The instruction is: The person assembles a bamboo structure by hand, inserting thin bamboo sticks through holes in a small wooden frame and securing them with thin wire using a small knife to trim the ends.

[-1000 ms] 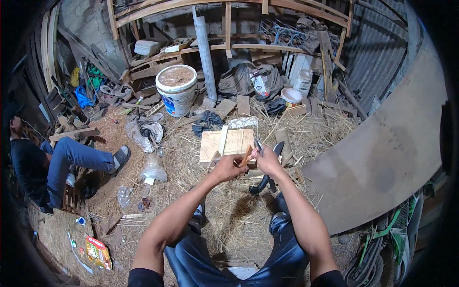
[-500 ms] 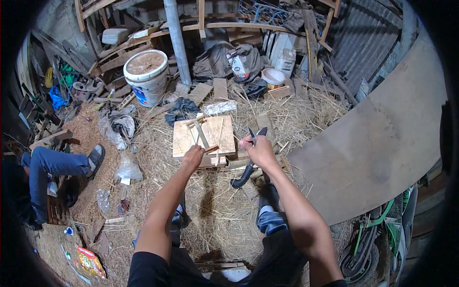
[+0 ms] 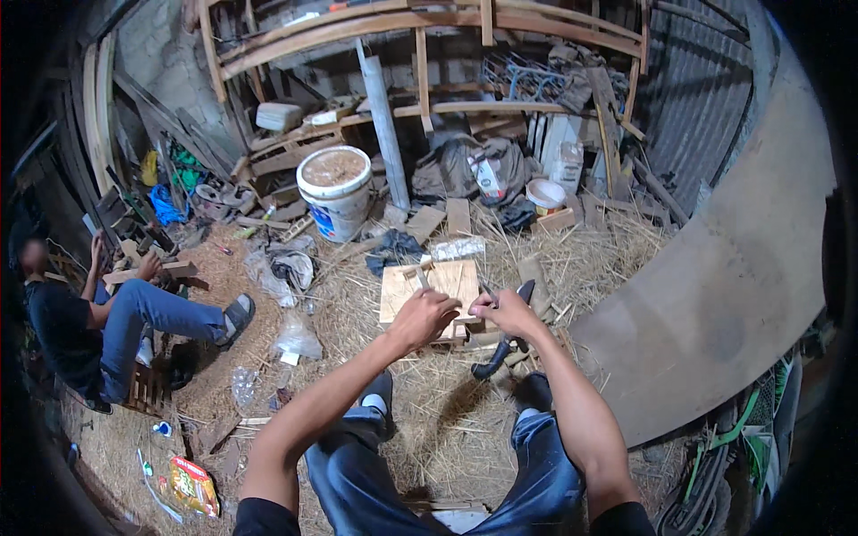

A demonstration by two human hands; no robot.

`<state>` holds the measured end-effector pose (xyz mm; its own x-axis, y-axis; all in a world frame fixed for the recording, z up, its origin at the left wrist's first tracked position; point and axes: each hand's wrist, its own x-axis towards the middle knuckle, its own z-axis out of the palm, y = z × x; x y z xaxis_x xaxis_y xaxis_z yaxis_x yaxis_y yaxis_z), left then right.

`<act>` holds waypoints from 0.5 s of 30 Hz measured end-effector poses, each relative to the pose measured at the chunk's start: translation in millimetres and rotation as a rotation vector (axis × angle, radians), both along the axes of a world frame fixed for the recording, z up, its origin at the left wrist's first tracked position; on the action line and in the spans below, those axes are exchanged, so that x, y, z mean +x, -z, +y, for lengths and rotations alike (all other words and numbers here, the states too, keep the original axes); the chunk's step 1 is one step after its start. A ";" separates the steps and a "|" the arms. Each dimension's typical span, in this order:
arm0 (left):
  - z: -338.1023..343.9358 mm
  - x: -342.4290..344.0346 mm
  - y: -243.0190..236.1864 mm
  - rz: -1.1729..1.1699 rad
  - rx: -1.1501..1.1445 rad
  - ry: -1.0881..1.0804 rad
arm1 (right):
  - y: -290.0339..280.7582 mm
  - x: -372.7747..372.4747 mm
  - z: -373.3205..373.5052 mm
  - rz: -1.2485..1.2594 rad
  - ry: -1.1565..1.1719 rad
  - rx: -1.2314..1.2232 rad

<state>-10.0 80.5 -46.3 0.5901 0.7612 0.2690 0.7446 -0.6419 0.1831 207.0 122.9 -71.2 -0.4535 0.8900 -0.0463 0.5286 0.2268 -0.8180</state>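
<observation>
A pale wooden board (image 3: 399, 283) rests low on the straw in front of me, with small wood strips (image 3: 423, 278) on its top. My left hand (image 3: 424, 315) is over the board's near part, fingers closed on something I cannot make out. Just to its right, my right hand (image 3: 501, 310) grips a knife (image 3: 486, 291), its dark blade pointing up and away from me. Beside and below the right hand lies a black curved object (image 3: 489, 364), partly behind my wrist.
Another person (image 3: 125, 330) sits at left, both hands raised near timber. A white bucket (image 3: 335, 210), grey post (image 3: 384, 143) and wood debris line the back. A large tan sheet (image 3: 697, 304) slants along the right, beside a green two-wheeler (image 3: 751, 429).
My left hand moved from near the knife down to the board's strips, then rightward toward my right hand. The reddish-brown stick it held is now hidden. The seated person's hands have come into view.
</observation>
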 end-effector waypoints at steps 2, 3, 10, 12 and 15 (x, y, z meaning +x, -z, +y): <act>-13.9 1.4 -13.6 -0.254 -0.125 -0.069 | -9.2 3.2 0.1 0.115 -0.044 -0.002; -18.6 1.9 -21.1 -0.336 -0.134 -0.117 | -13.8 6.4 0.3 0.220 -0.055 0.029; -40.8 17.6 -50.7 -0.540 -0.346 -0.359 | -35.1 21.5 -5.5 0.480 0.190 -0.047; -41.8 19.3 -48.6 -0.596 -0.311 -0.380 | -27.7 28.1 -0.4 0.394 0.387 -0.011; -41.7 6.0 -32.7 -0.848 -0.366 -0.427 | -22.7 27.0 1.4 0.264 0.573 0.037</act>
